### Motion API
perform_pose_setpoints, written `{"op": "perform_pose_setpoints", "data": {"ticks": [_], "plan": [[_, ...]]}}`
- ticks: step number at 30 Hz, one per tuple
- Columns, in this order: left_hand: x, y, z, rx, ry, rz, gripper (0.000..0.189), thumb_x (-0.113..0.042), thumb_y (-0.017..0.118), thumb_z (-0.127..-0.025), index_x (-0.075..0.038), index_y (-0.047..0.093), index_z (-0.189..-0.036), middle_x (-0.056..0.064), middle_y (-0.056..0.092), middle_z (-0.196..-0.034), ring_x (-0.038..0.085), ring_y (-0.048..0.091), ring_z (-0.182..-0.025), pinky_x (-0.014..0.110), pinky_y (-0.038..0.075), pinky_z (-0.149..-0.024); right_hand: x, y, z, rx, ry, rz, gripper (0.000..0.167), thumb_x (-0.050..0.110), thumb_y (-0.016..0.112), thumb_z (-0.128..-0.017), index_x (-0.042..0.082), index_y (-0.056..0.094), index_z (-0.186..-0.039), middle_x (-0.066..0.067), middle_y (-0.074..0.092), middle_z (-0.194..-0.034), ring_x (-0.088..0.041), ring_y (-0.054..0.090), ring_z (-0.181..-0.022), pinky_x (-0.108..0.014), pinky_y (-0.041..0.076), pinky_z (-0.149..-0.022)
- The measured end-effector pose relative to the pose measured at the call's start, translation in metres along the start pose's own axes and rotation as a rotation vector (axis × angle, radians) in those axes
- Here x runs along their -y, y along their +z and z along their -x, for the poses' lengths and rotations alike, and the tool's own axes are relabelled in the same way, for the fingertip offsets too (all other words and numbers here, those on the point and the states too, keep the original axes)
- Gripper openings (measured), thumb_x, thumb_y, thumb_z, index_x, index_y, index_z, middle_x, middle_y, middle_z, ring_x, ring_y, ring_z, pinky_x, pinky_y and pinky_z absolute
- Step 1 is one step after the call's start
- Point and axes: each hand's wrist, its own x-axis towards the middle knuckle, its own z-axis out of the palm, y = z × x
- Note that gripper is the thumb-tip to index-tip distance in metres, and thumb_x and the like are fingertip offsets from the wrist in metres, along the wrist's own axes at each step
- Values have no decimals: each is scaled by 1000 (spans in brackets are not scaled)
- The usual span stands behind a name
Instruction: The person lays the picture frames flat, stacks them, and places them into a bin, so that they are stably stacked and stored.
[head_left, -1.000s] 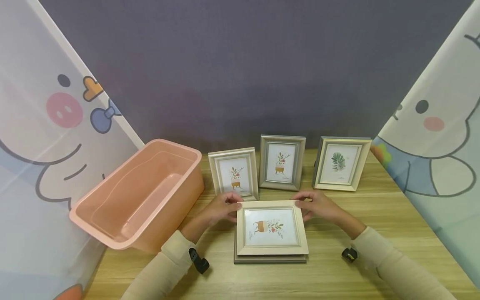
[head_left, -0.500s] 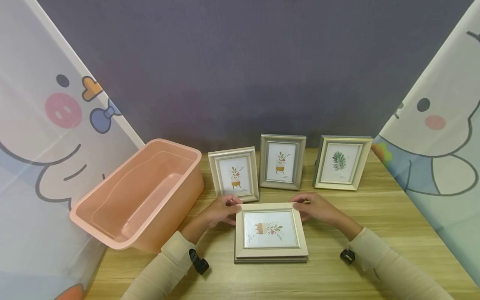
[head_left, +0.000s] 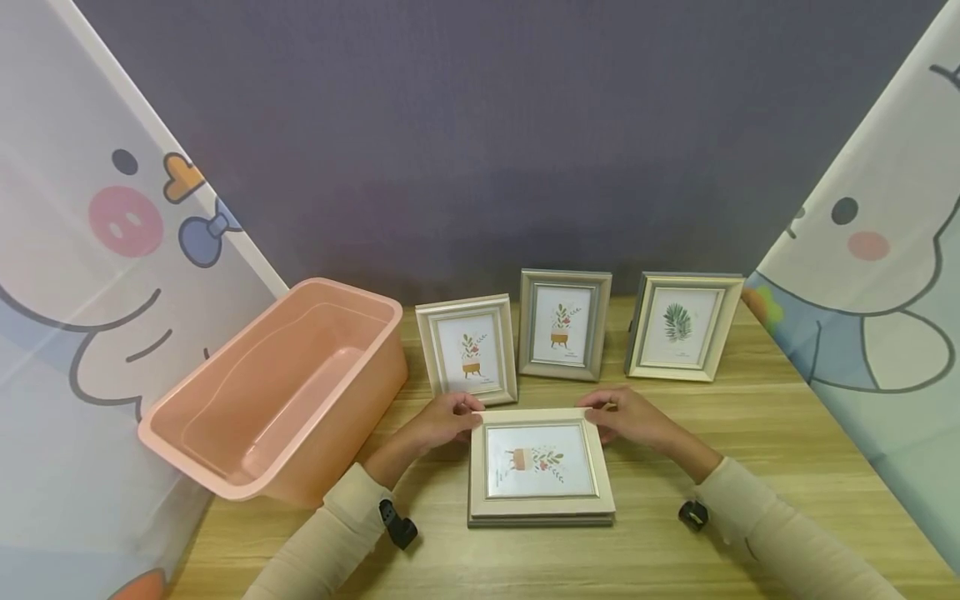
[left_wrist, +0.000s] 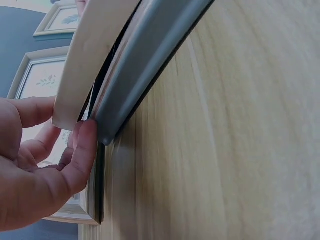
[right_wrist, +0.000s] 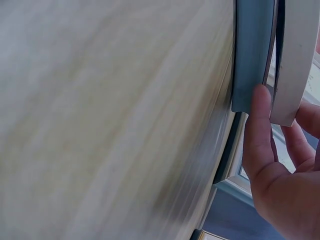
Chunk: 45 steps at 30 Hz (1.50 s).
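Note:
A cream picture frame (head_left: 542, 506) with a potted-plant print lies face up, turned sideways, over a grey-brown picture frame (head_left: 540, 522) on the table. My left hand (head_left: 447, 419) pinches the cream frame's far left corner, thumb on top and fingers beneath. At the far right corner my right hand (head_left: 626, 417) grips it the same way. Both wrist views show a narrow dark gap between the cream frame (left_wrist: 92, 55) and the grey one (right_wrist: 254, 55). In each of them a fingertip touches the lower frame's edge near the gap.
Behind the hands stand a cream frame (head_left: 428, 332), a grey-brown frame (head_left: 599, 325) and a pale gold frame (head_left: 636, 367) with a leaf print. A pink plastic bin (head_left: 352, 417) is on the left of the wooden table (head_left: 787, 467). A dark wall (head_left: 480, 150) rises behind.
The cream frame has come down and slightly toward me, so less of the grey-brown frame shows below it. Both hands have moved with it, keeping their grip.

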Motion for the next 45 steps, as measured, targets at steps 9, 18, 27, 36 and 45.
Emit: {"op": "perform_pose_setpoints", "data": {"ticks": [9,18,27,36,45], "plan": [[-1,0,2,-24,8,-17,22,-6,66,-96,4,66,-115,10,58,-100,17,63,-88,38,63,-79,1,1,-1,22,15,9,32,12,62,-101,-8,64,-126,-23,62,-114,-23,71,-93,-37,64,-75],[3,0,0,-39,-3,-5,22,-8,69,-95,2,68,-115,8,60,-100,14,63,-87,35,62,-77,-3,1,-3,36,16,57,32,12,61,-102,-7,64,-127,-20,66,-113,-23,71,-95,-36,64,-76],[3,-1,0,-45,-2,-18,23,-9,71,-93,1,69,-113,11,65,-104,15,64,-87,37,63,-77,0,-1,-3,59,27,87,32,15,61,-102,-5,65,-127,-18,66,-113,-19,70,-94,-35,63,-77],[-3,-11,5,-59,29,9,32,-7,68,-94,9,63,-122,12,63,-103,24,65,-90,39,62,-77,8,-6,-4,65,5,186,32,16,63,-101,-4,66,-127,-19,68,-117,-20,70,-92,-29,62,-74],[-9,-26,9,-194,105,-13,27,-5,65,-96,8,64,-120,15,65,-105,26,62,-88,46,61,-74,26,-21,-12,-33,-69,393,32,20,60,-102,3,68,-128,-19,70,-119,-21,68,-97,-31,57,-78]]}}
